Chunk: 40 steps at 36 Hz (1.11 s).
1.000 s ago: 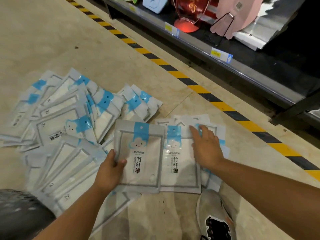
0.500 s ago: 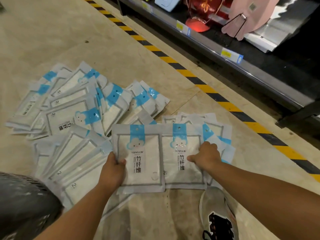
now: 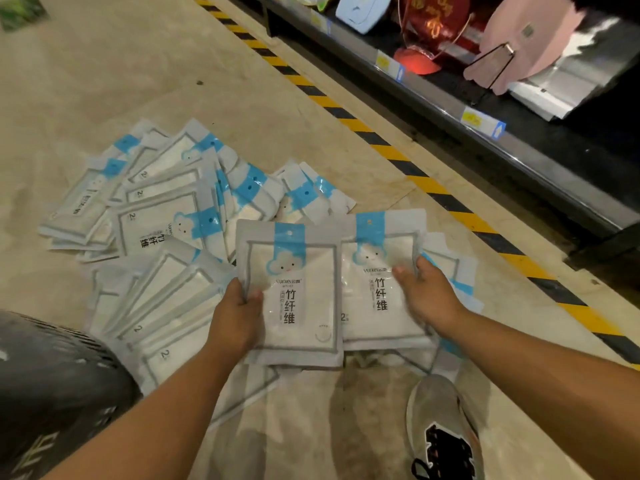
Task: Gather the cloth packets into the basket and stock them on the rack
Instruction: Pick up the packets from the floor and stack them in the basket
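Plastic-wrapped in white and blue: the curled fingers (image 3: 242, 289) of the left hand (image 3: 239, 320) pinch the edge of a front packet (image 3: 294, 306), thumb on its face. Further edges show beneath it, so it seems to top a small stack. Beside it the right hand (image 3: 429, 299) curls its fingers (image 3: 424, 268) round the side of a second packet (image 3: 377, 282), thumb on top, raised off the few lying under it. The two packets meet edge to edge above the floor (image 3: 104, 81).

To the left, the loose packets (image 3: 162, 220) lie fanned and overlapping on the floor, well over a dozen. At lower left a dark meshed shape, apparently the basket (image 3: 52, 375), sits just beside the pile; its inside cannot be seen. The rack (image 3: 485, 140) behind the striped tape (image 3: 381, 140) holds other goods, with none of these packets in view.

On this evidence the gathering is at an early stage: most packets lie on the floor, and stocking has not started. A grey shoe (image 3: 440, 427) stands below the right forearm.
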Each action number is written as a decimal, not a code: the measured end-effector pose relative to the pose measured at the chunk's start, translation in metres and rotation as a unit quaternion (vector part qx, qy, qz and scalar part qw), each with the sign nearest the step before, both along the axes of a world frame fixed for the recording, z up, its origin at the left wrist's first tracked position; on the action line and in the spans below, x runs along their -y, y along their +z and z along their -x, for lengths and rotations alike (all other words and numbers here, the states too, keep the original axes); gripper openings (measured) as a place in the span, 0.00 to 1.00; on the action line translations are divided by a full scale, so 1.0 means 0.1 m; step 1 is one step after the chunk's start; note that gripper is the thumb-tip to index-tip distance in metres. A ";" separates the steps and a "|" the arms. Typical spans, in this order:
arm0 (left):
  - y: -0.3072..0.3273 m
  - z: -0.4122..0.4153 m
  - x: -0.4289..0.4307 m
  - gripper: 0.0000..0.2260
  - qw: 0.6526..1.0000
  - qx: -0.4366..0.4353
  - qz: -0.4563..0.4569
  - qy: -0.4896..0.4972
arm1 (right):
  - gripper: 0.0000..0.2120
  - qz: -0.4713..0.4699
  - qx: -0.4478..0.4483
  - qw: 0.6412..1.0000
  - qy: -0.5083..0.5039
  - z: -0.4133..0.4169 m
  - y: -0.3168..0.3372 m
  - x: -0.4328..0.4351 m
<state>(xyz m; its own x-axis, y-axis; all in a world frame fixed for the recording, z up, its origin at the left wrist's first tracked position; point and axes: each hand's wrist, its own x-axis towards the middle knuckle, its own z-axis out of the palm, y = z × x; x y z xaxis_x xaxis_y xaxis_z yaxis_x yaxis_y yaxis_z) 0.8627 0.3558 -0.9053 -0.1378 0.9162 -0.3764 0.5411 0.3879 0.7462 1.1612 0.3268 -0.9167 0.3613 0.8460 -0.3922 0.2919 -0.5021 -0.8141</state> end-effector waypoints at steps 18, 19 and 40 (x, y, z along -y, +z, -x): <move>2.30 0.70 -0.53 0.13 0.943 -0.059 -0.310 0.107 | 0.11 -0.244 -0.033 0.968 0.050 1.02 2.50 -0.92; 2.42 0.80 -0.51 0.13 0.940 -0.062 -0.317 0.114 | 0.12 -0.249 -0.042 0.966 0.059 1.13 2.63 -0.93; 2.84 3.60 0.81 0.14 0.873 -0.160 -0.280 0.366 | 0.06 -0.269 -0.128 0.904 0.307 4.26 3.29 -0.89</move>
<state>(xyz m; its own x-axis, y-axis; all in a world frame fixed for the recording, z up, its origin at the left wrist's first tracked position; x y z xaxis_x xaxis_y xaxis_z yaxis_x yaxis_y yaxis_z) 0.5026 0.2744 -0.6210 -0.7792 0.5671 0.2668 0.5166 0.3403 0.7857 0.7347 0.4161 -0.5882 -0.2849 0.9495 0.1316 0.1489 0.1795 -0.9724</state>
